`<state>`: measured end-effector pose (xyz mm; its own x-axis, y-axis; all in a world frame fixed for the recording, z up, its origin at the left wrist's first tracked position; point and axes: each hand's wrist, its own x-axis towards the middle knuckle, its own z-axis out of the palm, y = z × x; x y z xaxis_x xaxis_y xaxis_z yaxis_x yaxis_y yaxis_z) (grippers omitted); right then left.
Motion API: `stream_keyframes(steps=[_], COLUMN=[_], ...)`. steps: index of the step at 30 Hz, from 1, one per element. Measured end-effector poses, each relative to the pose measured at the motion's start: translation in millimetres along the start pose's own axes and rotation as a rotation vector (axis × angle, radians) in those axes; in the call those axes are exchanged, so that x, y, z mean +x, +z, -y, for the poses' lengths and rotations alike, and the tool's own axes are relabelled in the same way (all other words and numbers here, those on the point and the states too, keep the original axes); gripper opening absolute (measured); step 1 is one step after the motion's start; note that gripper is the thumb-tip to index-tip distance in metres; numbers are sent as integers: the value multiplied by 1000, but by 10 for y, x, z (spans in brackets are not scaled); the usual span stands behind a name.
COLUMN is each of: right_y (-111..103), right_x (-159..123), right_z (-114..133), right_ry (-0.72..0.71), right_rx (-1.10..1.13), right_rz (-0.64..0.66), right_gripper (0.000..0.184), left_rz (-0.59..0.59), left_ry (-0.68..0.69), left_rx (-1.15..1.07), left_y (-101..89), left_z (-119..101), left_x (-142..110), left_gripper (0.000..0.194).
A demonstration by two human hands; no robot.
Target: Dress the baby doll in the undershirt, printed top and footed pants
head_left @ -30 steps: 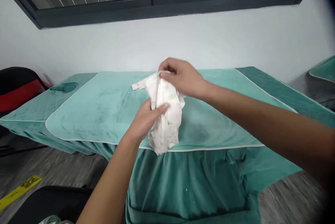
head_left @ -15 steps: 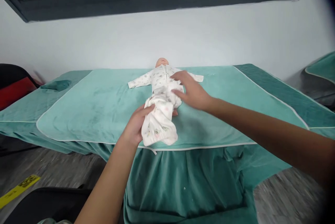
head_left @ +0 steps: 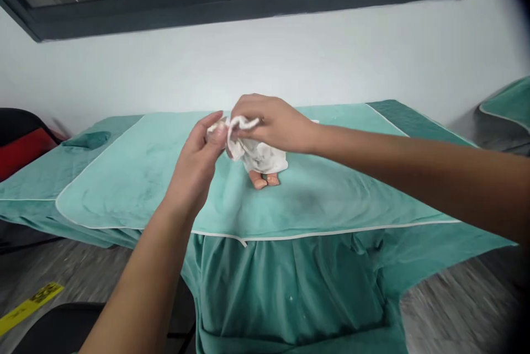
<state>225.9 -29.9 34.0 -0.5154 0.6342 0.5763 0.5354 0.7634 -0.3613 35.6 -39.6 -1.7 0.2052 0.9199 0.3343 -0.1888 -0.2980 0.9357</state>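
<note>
My left hand [head_left: 202, 147] pinches the bunched edge of white printed baby pants [head_left: 237, 147], held above the table. Opposite it, my right hand [head_left: 275, 122] has its fingers closed on the same bunched cloth. A baby doll [head_left: 263, 179] lies on its back behind them, with its bare feet toward me. White cloth covers its legs down to the ankles; I cannot tell whether this is part of the held pants. My hands and the cloth hide the doll's head and nearly all of its upper body.
A light green padded cover [head_left: 331, 194] with white piping lies over the darker green draped table [head_left: 306, 282]. A white wall [head_left: 165, 72] and a dark-framed window [head_left: 223, 0] rise behind. At left is a black and red chair [head_left: 25, 141]; a yellow label [head_left: 31, 307] marks the floor.
My left hand has risen with the pants, away from the table's front edge. My right hand has moved left and closed on the cloth. The doll's feet now show.
</note>
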Motion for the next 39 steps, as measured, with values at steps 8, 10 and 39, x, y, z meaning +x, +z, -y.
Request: stream_keyframes(steps=[8,10,39], right_y=[-226,-248,-382], right_x=[217,251,-17], right_z=[277,336,2], right_ry=[111,83,376], right_rx=[514,502,437], right_rz=[-119,-169,-51], right_gripper=[37,40,45], left_rz=[-47,8,-60], left_ry=[265,287,373], left_rx=[250,238,199], left_y=[-52,-48,-204], left_z=[-331,-403,-636], left_x=[-34,-25,44], left_gripper=[23,32,24])
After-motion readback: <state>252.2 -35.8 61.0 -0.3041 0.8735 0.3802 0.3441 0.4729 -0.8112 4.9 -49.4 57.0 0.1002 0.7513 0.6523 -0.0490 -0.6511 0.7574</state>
